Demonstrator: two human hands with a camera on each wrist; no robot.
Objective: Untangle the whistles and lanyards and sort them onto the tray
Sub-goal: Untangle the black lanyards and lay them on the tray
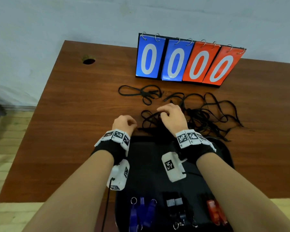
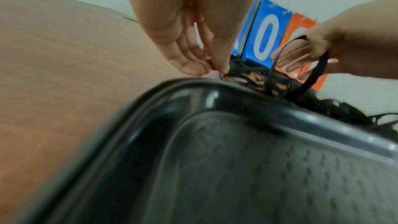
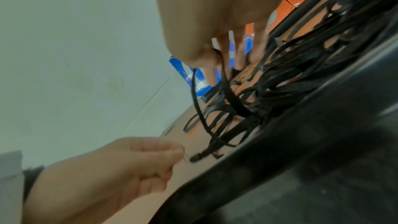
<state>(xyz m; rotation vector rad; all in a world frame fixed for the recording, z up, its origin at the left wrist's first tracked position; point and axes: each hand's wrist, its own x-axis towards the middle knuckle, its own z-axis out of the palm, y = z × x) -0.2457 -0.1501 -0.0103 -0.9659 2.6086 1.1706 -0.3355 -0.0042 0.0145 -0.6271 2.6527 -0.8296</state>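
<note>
Here the right hand (image 1: 172, 117) pinches a black lanyard (image 3: 228, 91) between thumb and forefinger, lifting a loop of it off the desk (image 1: 74, 131); its other fingers point down into the pile. The left hand (image 1: 124, 123) hangs just beside it, fingers curled toward the thumb, tips close to the desk — whether it pinches anything I cannot tell, since the wrist views blur there. A small black clip (image 3: 197, 157) at a strap's end lies on the desk just off the left fingertips.

The tangle (image 1: 208, 118) spreads from under the right hand out to its right, and a few loose loops (image 1: 139, 94) lie beyond both hands. Past those stands a flip scoreboard (image 1: 187, 64), two blue cards and two orange, all showing 0.

Behind the wrists sits the black tray (image 2: 215, 101), its far rim touching the pile. Near the elbows it carries whistles in groups — blue ones (image 1: 144, 213) by the left forearm, dark ones (image 1: 176, 208) between the arms, orange ones (image 1: 214, 210) by the right forearm.
</note>
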